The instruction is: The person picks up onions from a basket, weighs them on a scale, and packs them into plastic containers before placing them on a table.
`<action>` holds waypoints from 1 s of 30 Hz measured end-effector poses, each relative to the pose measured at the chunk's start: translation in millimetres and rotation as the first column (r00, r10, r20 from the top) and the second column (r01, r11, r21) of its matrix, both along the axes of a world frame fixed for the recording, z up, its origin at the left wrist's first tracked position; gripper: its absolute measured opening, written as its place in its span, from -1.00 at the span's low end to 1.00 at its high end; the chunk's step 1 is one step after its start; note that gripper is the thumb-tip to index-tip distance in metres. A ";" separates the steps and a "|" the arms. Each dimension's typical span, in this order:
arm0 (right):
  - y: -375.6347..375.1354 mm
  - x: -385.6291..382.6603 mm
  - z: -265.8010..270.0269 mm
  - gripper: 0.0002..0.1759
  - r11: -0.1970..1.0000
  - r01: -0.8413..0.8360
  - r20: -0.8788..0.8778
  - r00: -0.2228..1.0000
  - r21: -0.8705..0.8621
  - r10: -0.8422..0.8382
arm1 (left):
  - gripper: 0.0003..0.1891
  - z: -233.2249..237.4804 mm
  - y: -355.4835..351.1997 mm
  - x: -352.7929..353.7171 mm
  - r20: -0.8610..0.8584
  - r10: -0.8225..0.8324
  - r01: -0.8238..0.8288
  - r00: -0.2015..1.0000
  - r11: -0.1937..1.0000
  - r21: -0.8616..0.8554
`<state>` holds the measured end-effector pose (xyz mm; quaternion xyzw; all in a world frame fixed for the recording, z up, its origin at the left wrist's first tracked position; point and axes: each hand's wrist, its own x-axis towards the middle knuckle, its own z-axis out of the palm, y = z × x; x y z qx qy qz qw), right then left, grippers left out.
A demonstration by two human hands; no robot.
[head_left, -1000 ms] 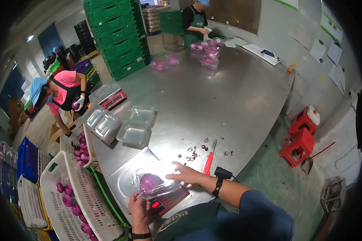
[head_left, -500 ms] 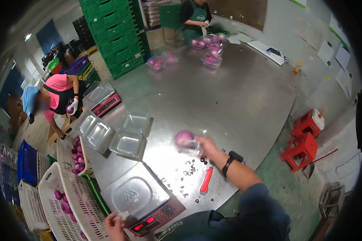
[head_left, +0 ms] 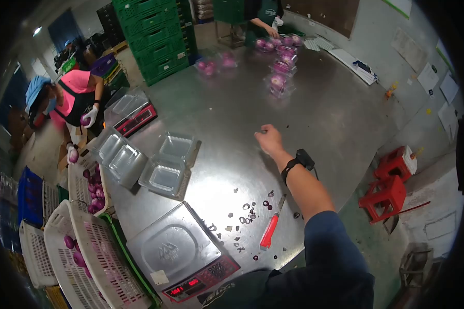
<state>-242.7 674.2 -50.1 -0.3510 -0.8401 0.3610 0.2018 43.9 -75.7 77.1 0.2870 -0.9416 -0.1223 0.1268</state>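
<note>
My right hand (head_left: 269, 140) is stretched out over the middle of the metal table (head_left: 232, 113), fingers curled in and nothing visible in them. Beyond it, a clear container of purple onions (head_left: 277, 85), smeared by motion, lies at the near end of a row of similar packs (head_left: 284, 66). My left hand is out of the frame. Close to my body, a digital scale (head_left: 178, 247) has a small pale piece of paper (head_left: 159, 278) on its platform. A red-handled knife (head_left: 269, 232) rests among onion trimmings (head_left: 245, 219).
Empty clear clamshells (head_left: 165, 177) sit at the table's left, near a second scale (head_left: 134, 119). White baskets with onions (head_left: 95, 252) stand at lower left. A co-worker in pink (head_left: 77, 82) holds onions; another person (head_left: 265, 18) stands across the table. Red stools (head_left: 384, 193) are at right.
My right hand has moved forward, away from the onion container, which now lies farther across the table. My left hand has left the view; the pale paper is on the scale.
</note>
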 end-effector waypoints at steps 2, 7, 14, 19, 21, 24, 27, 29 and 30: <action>-40.4 -2.4 0.7 -0.47 0.985 -0.163 0.007 0.986 -0.049 0.164 | -0.32 4.4 12.3 -5.2 0.133 0.002 0.008 0.991 0.997 -0.075; -170.2 -30.1 15.2 -0.62 0.852 -0.519 -0.073 0.849 0.069 0.524 | -0.46 -39.6 -31.9 10.2 0.017 -0.045 0.047 0.999 0.989 -0.140; -332.5 -75.1 -11.1 -0.67 0.528 -0.810 -0.059 0.532 0.257 0.845 | -0.42 -5.1 2.0 -7.4 0.041 0.013 -0.011 0.999 0.999 -0.042; -379.2 -103.3 -63.2 -0.74 0.125 -0.942 0.565 0.289 0.310 0.773 | -0.41 3.9 -5.5 -6.3 0.013 -0.060 0.060 0.998 0.998 0.032; -379.0 -102.2 -61.3 -0.75 0.143 -0.922 0.597 0.346 0.360 0.723 | -0.37 10.0 -12.6 -3.9 0.083 -0.092 0.082 0.992 0.990 0.117; -365.6 -88.1 -33.7 -0.68 0.358 -0.881 0.481 0.470 0.311 0.740 | -0.36 13.6 -53.5 8.0 0.087 -0.210 0.159 0.974 0.902 0.402; -350.2 -79.6 -34.4 -0.79 0.374 -0.865 0.422 0.492 0.333 0.761 | -0.46 49.4 -115.0 -10.0 0.207 -0.339 0.070 0.918 0.652 0.755; -344.1 -77.1 -44.0 -0.81 0.397 -0.856 0.369 0.505 0.333 0.780 | -0.53 58.3 -165.2 -25.4 0.184 -0.304 0.104 0.935 0.728 0.678; -342.4 -78.8 -47.6 -0.82 0.435 -0.838 0.309 0.531 0.330 0.789 | -0.55 64.7 -189.3 -38.4 0.186 -0.271 0.117 0.945 0.807 0.578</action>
